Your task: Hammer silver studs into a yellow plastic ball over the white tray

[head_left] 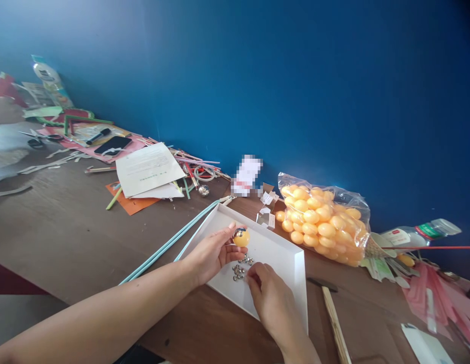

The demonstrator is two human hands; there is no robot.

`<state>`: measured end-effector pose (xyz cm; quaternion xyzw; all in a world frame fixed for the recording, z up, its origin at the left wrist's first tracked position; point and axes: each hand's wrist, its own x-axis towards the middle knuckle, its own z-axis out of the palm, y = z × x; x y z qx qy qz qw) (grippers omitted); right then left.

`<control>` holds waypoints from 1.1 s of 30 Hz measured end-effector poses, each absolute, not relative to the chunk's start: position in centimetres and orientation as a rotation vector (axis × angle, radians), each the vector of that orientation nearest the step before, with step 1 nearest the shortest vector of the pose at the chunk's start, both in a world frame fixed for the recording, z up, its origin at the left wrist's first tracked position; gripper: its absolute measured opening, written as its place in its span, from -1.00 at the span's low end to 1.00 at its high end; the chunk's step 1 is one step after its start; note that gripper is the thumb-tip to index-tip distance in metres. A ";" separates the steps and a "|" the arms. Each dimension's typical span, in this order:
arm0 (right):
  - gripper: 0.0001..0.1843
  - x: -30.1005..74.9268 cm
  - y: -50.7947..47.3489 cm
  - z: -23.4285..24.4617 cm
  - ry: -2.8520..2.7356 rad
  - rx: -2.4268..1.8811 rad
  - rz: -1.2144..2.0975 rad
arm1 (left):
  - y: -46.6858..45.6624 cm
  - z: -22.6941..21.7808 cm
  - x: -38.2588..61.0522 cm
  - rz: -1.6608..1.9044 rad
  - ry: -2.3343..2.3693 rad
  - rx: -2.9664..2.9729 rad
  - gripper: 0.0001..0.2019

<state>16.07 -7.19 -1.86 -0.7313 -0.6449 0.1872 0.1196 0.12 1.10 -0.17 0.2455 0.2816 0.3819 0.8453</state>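
Observation:
My left hand [216, 252] is closed around an orange ball [241, 239], with the fingertips at its side and top. Dark, shiny metal pieces [240, 231] show on the ball's upper side. Below it, several small silver bells or beads [238, 271] lie loose in a shallow white box lid [280, 247]. My right hand [267, 288] is low over the lid, just right of these pieces, with thumb and fingers pinched together. Whatever lies between those fingertips is hidden.
A clear bag of orange balls [318, 217] lies behind the lid to the right. Beside the lid's right edge is a wooden-handled hammer [335, 323]. Light blue cords [170, 240] run along its left. Papers [149, 169], scissors [43, 137] and a plastic bottle [420, 233] lie farther out.

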 end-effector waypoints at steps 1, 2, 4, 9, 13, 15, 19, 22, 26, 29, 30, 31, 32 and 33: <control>-0.86 16.2 -7.2 -1.9 -1.853 -2.109 0.555 | 1.1 -0.1 0.1 0.805 0.587 0.529 -0.59; -0.87 16.3 -7.2 -2.0 -1.810 -2.067 0.564 | 1.0 -0.1 0.1 0.805 0.585 0.539 -0.59; -0.88 16.4 -7.3 -2.0 -1.679 -1.958 0.603 | 0.9 0.0 0.0 0.796 0.598 0.562 -0.58; -0.74 16.3 -7.4 -1.5 -1.287 -1.748 0.786 | 0.7 0.2 0.0 0.758 0.651 0.697 -0.52; -0.74 16.0 -7.5 -0.7 -1.235 -1.647 0.740 | 0.5 0.1 0.0 0.727 0.695 0.776 -0.47; -0.76 16.0 -7.6 -0.5 -1.225 -1.630 0.735 | 0.5 0.1 0.0 0.716 0.705 0.795 -0.45; -0.78 16.2 -7.9 -0.2 -1.195 -1.615 0.757 | 0.6 -0.1 0.1 0.692 0.718 0.813 -0.44; -0.79 16.1 -8.1 0.0 -1.184 -1.586 0.759 | 0.6 -0.2 0.2 0.679 0.733 0.825 -0.46; -0.77 16.0 -8.1 0.1 -1.091 -1.503 0.788 | 0.6 -0.1 0.1 0.681 0.737 0.835 -0.49; -0.77 15.9 -8.1 0.1 -1.041 -1.475 0.797 | 0.5 -0.1 0.1 0.682 0.746 0.829 -0.49; -0.77 15.9 -8.1 0.1 -1.040 -1.465 0.799 | 0.5 -0.1 0.1 0.679 0.749 0.827 -0.48; -0.77 15.9 -8.1 0.1 -1.040 -1.456 0.798 | 0.5 -0.1 0.1 0.675 0.749 0.827 -0.48; -0.77 15.9 -8.1 0.1 -1.038 -1.448 0.798 | 0.5 -0.2 0.1 0.671 0.747 0.828 -0.48; -0.77 16.0 -8.1 0.1 -1.034 -1.440 0.801 | 0.5 -0.2 0.1 0.668 0.743 0.830 -0.47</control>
